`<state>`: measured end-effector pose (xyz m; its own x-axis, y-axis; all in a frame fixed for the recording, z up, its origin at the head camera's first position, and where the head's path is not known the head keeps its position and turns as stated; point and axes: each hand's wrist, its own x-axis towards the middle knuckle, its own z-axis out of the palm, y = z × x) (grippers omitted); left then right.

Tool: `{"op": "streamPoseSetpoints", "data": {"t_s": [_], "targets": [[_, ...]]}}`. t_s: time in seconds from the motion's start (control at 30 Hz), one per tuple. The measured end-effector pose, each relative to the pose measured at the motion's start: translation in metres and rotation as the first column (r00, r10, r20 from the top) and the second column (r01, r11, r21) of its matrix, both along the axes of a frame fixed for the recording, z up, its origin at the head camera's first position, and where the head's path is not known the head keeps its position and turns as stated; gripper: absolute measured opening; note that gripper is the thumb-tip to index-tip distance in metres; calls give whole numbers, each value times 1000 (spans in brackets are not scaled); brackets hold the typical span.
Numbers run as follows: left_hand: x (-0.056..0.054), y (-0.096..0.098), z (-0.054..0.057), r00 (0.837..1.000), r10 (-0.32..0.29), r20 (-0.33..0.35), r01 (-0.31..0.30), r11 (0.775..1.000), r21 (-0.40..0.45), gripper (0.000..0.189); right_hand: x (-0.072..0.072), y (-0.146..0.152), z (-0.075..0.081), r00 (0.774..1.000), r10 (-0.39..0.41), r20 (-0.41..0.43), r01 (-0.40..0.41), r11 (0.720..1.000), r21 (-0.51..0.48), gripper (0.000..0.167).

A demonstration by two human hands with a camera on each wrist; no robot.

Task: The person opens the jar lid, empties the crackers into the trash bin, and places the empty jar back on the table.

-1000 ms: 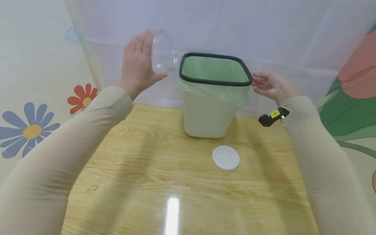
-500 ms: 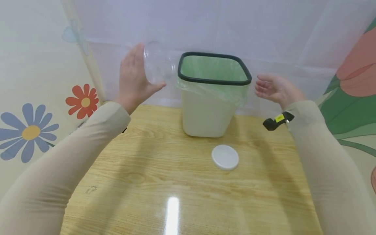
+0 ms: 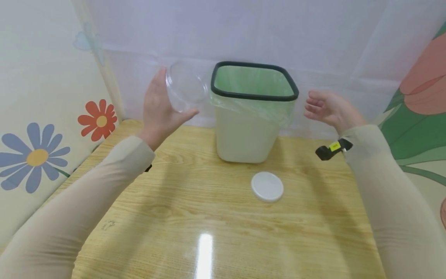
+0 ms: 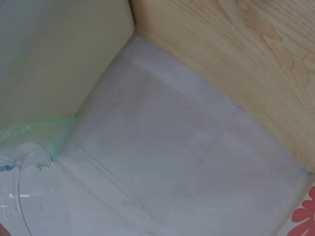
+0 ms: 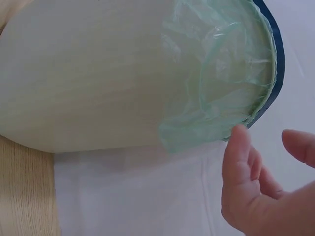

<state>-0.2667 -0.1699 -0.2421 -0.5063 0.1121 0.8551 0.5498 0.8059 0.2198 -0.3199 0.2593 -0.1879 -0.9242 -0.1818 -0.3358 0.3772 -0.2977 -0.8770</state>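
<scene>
My left hand (image 3: 158, 104) grips a clear plastic jar (image 3: 186, 87) between thumb and fingers, in the air just left of the bin. The jar is tilted; its see-through wall makes its contents hard to judge. Part of the jar (image 4: 29, 191) also shows at the lower left of the left wrist view. A pale trash bin (image 3: 244, 135) stands upright, lined with a green bag (image 3: 254, 79) under a black rim. My right hand (image 3: 331, 110) hovers to the right of the bin, apart from it, fingers loosely bent and holding nothing.
A round white lid (image 3: 267, 186) lies on the wooden table (image 3: 181, 221) in front of the bin. Behind the bin hangs a pale cloth (image 3: 313, 38), and flower-patterned panels (image 3: 38, 157) flank the table. The bag's edge (image 5: 211, 98) folds down over the bin's outside.
My left hand has come down and slightly left with the jar, whose tilt has changed. My right hand has drawn away from the bin's rim, rightward and lower. Bin and lid stay put.
</scene>
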Motion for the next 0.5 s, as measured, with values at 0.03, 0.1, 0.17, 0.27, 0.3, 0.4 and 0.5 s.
{"op": "streamPoseSetpoints", "data": {"t_s": [0.03, 0.1, 0.17, 0.27, 0.3, 0.4, 0.5], "targets": [[1, 0, -2, 1000, -1, 8, 1, 1000, 11, 109, 1, 0, -1, 1000, 3, -7, -3, 1000, 7, 21], [3, 1, -4, 1000, -5, 27, 4, 999, 37, 109, 2, 0, -2, 1000, 9, -23, -9, 1000, 30, 23], [4, 1, -7, 999, -7, 41, 4, 999, 52, 109, 4, 0, -3, 999, 16, -38, -14, 998, 67, 29], [6, 2, -10, 998, -3, 66, -2, 996, 86, 111, 6, -1, -4, 998, 31, -62, -22, 991, 129, 51], [7, 2, -12, 997, -3, 81, -5, 994, 105, 112, 7, -1, -4, 997, 36, -70, -25, 988, 149, 58], [11, 3, -15, 988, 1, 154, -28, 983, 179, 115, 10, -1, -4, 994, 40, -99, -20, 980, 199, 69], [16, 5, -17, 977, -10, 214, -44, 968, 246, 118, 14, -1, -5, 990, 24, -136, 9, 972, 236, 71]]}}
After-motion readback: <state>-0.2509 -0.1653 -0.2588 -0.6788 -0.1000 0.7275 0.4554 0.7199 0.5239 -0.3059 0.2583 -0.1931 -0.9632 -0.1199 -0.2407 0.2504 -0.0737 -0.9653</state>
